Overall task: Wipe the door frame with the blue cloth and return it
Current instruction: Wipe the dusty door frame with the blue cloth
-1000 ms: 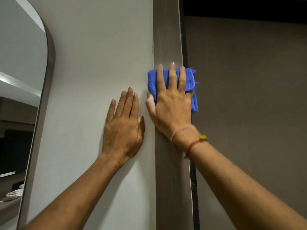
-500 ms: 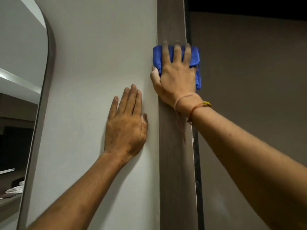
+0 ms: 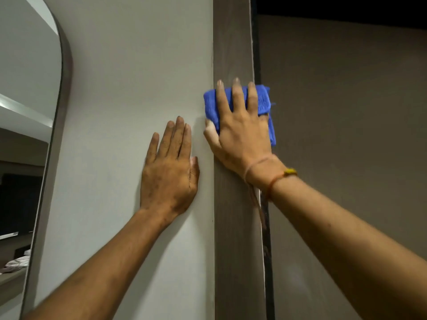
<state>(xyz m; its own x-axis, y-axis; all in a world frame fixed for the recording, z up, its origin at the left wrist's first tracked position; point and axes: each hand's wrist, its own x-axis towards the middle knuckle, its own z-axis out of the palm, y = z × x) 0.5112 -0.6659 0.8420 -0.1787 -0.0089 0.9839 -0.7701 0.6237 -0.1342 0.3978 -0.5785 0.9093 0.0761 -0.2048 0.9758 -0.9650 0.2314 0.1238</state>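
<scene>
While left hand lies flat on wall, right hand fingers spread, pressing blue cloth against door frame.

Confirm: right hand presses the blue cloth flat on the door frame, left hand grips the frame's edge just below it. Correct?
Not quite. The left hand grips nothing: it lies flat, fingers extended, on the pale wall beside the door frame, as the head view shows. The rest holds: the right hand presses the blue cloth flat on the frame.
</scene>
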